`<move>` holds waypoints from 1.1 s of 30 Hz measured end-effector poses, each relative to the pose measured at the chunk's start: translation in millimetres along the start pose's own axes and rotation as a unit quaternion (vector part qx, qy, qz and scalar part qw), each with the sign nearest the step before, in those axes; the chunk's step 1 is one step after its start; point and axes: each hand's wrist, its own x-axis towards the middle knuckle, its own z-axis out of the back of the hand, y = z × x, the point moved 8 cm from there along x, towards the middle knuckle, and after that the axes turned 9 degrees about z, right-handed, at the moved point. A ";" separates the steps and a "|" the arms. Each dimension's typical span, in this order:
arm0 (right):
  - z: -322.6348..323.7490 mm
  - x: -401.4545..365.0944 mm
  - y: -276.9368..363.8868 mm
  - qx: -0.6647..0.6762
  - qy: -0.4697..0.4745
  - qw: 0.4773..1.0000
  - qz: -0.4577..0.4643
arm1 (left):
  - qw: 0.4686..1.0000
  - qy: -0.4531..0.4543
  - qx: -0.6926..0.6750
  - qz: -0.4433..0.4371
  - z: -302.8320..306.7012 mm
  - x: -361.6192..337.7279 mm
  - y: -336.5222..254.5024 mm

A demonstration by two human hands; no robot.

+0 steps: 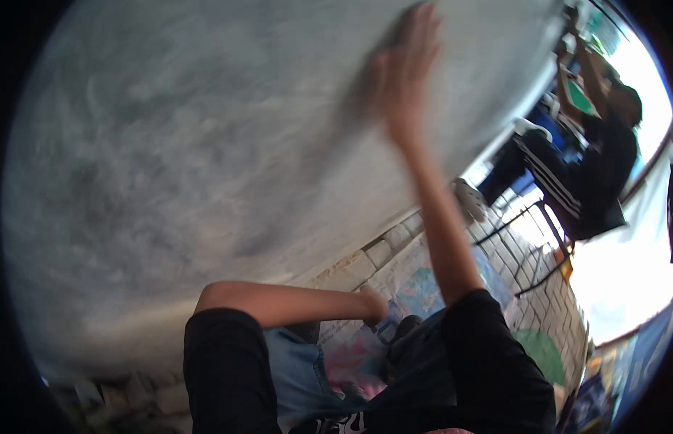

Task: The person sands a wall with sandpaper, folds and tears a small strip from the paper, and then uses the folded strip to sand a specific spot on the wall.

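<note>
My right hand (409, 79) is raised against or very near the grey wall (170, 159), blurred, its fingers stretched upward and nothing seen in it. My left forearm crosses in front of my body, and my left hand (373, 305) is above my lap near my knees. Its fingers are bent out of sight, so what it holds, if anything, is hidden. Below it lies a colourful printed sheet (416, 286) on the ground.
At the right, a person (604, 152) in dark clothes sits on a metal-framed chair (556, 224) with both arms raised. Brick paving (535, 289) runs beneath the chair. A green round patch (540, 353) is on the ground at the lower right. Rubble (134, 398) lies along the wall's lower left.
</note>
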 end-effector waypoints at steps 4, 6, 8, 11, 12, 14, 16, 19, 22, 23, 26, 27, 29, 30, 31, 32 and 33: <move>3.1 -27.5 3.2 0.117 -0.069 0.990 -0.036 | 0.997 -0.045 -0.053 -0.014 0.8 -6.1 7.9; 9.3 -52.0 7.4 0.112 -0.064 0.990 -0.065 | 0.998 0.056 -0.013 0.029 -14.3 -9.4 11.5; 16.6 -64.5 9.7 0.109 -0.055 0.989 -0.083 | 0.997 0.070 -0.001 0.024 -13.0 -15.9 11.9; 26.2 -90.7 13.3 0.112 -0.043 0.982 -0.143 | 0.998 0.061 -0.001 0.011 -22.1 -13.2 12.4; 29.1 -102.9 8.7 0.111 -0.040 0.975 -0.187 | 0.999 0.040 -0.009 -0.002 -21.8 -9.4 12.2; 35.6 -120.1 6.9 0.116 -0.049 0.968 -0.216 | 0.999 -0.004 -0.029 -0.021 -15.8 -4.0 15.1; 39.6 -138.0 -2.1 0.131 -0.038 0.943 -0.302 | 0.997 -0.042 -0.053 -0.040 -4.5 -7.6 13.0; 46.8 -154.3 -8.4 0.145 -0.034 0.924 -0.351 | 0.985 -0.116 -0.124 -0.038 22.1 -18.6 15.1; 51.5 -165.2 -10.5 0.138 -0.031 0.916 -0.375 | 0.985 -0.094 -0.138 -0.048 23.8 -26.2 9.4; 53.0 -166.5 -11.0 0.136 -0.031 0.916 -0.375 | 0.985 -0.093 -0.137 -0.050 24.3 -25.6 8.6; 56.9 -171.3 -10.9 0.122 -0.013 0.922 -0.367 | 0.987 -0.065 -0.140 -0.055 14.6 -22.5 4.7; 59.4 -176.0 -14.3 0.119 -0.008 0.922 -0.369 | 0.978 -0.157 -0.125 -0.059 25.2 -25.0 6.2; 65.0 -187.3 -19.7 0.116 -0.001 0.921 -0.372 | 0.938 -0.344 -0.030 -0.031 47.4 -34.9 8.8; 68.4 -194.6 -26.6 0.112 -0.011 0.911 -0.397 | 0.899 -0.436 0.051 0.001 63.9 -43.6 11.9; 70.8 -204.9 -33.4 0.107 -0.021 0.900 -0.421 | 0.900 -0.434 0.051 0.001 72.8 -44.5 16.3; 69.4 -218.0 -41.8 0.106 -0.021 0.900 -0.423 | 0.882 -0.469 0.028 0.035 88.5 -52.1 27.7; 56.0 -257.0 -60.5 0.162 0.000 0.823 -0.544 | 0.862 -0.503 0.006 0.070 98.5 -59.8 37.1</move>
